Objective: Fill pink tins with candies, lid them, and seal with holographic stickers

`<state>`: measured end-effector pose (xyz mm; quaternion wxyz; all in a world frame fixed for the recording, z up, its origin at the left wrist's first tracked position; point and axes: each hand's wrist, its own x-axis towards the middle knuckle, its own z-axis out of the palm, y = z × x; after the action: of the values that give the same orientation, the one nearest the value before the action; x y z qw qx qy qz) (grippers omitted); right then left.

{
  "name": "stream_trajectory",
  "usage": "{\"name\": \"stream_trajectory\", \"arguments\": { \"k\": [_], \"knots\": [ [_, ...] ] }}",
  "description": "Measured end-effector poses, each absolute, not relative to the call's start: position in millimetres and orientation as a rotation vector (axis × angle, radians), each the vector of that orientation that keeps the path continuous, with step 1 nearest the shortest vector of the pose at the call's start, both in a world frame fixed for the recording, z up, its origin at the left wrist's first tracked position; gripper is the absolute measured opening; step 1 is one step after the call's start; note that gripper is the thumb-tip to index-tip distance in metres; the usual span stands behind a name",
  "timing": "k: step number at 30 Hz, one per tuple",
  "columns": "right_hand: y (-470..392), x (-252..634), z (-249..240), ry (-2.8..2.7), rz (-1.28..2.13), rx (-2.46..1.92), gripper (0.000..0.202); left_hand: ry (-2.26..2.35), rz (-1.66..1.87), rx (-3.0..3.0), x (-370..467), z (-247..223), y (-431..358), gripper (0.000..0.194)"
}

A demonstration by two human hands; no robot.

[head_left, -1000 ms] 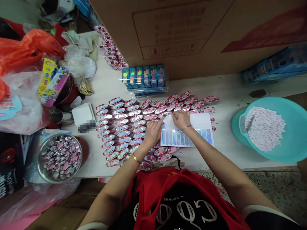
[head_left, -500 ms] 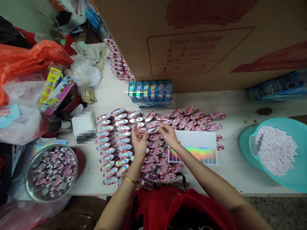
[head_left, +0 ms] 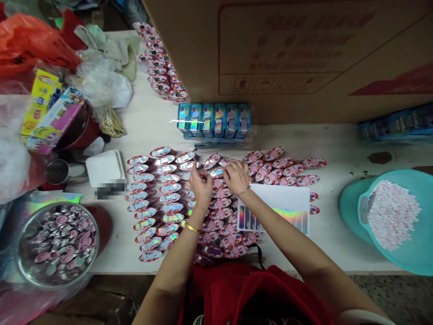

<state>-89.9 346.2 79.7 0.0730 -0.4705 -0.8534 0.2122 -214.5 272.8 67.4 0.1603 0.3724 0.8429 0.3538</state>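
Note:
Between my hands a shiny holographic sticker (head_left: 216, 173) lies along the top of a small oval-topped container. My right hand (head_left: 237, 177) has its fingers bent and closed over the sticker's right end. Close by the left end is my left hand (head_left: 202, 186), thumb and fingers half curled but apart, with nothing visible in them. Rows of containers with silvery tops (head_left: 171, 198) stand to the left. Others with pink round tops (head_left: 221, 202) stand below and to the right. Partly under my right forearm lies a white sheet of holographic stickers (head_left: 291, 198).
A clear-wrapped pack of blue boxes (head_left: 213, 121) stands before a large cardboard carton (head_left: 304, 54). At right is a turquoise basin (head_left: 352, 212) of small white pieces. A metal bowl (head_left: 25, 243) of pink and silver caps, a white box (head_left: 105, 168) and plastic bags (head_left: 30, 43) are at left.
The sticker, held in the air between my hands before, now rests on a container top. My right hand has moved slightly up over it and turned palm down. The head view has shifted.

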Motion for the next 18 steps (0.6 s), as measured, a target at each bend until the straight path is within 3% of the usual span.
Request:
{"name": "stream_trajectory", "arguments": {
  "k": [5, 7, 11, 13, 18],
  "knots": [
    [346.5, -91.6, 79.3, -2.522, 0.655, -1.462, 0.025, 2.493, 0.869, 1.170, -211.8, 67.1, 274.3, 0.067],
    [347.7, -91.0, 80.3, -2.466, 0.690, -1.465, 0.035, 2.531, 0.877, 1.170, -214.7, 68.1, 272.2, 0.062],
    [347.6, -90.3, 86.8, -2.216, 0.839, -1.404, 0.038, 2.405, 1.125, 1.091, -225.9, 82.1, 262.0, 0.029],
    [344.9, -93.8, 90.7, -1.979, 0.973, -1.415, 0.036, 2.256, 1.275, 1.007, -229.4, 95.4, 256.5, 0.018],
    [338.1, -112.2, 91.4, -1.478, 1.587, -1.346, 0.043, 1.955, 1.419, 0.693, -225.6, 116.2, 256.9, 0.020]
  ]
}}
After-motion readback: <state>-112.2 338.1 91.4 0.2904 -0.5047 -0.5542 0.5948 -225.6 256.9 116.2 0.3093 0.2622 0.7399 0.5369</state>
